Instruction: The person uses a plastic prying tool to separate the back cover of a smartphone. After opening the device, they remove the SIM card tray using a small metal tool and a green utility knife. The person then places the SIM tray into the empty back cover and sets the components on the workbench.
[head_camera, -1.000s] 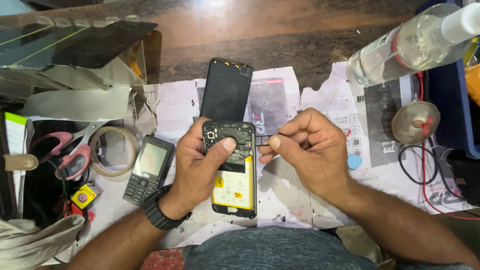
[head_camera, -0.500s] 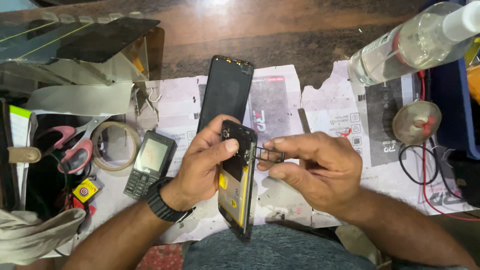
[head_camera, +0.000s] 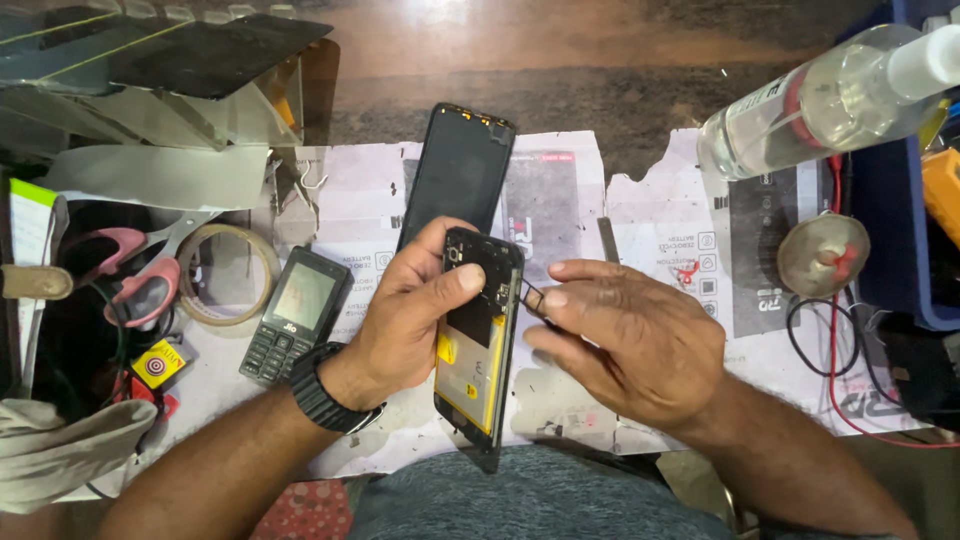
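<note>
Head view, looking down on a wooden table (head_camera: 620, 70) spread with printed paper sheets (head_camera: 560, 190).

Opened phone (head_camera: 478, 345), back removed, battery with yellow label exposed: centre of the view, raised off the paper sheets and tilted onto its side edge; taken here as the landmark.

Clear plastic bottle (head_camera: 820, 100), lying on its side: far up and to the right of the opened phone.

Left hand (head_camera: 410, 315), black watch (head_camera: 325, 395) at the wrist: wrapped around the opened phone from its left side, fingers (head_camera: 465, 280) closed on it, thumb pressed on the upper part of the exposed back.

Right hand (head_camera: 630, 340): just right of the opened phone, thumb and forefinger pinched together on a small thin metal piece (head_camera: 528, 296) at the phone's right edge; kind of piece too small to tell.

Black back cover (head_camera: 458, 175): flat on the paper sheets, directly above the opened phone.

Roll of clear tape (head_camera: 232, 275): well to the left of the opened phone.

Keypad phone (head_camera: 295, 315): on the paper sheets, left of the opened phone, between it and the roll of clear tape.

Pink-handled scissors (head_camera: 125, 270): farther left of the opened phone, beyond the roll of clear tape.
</note>
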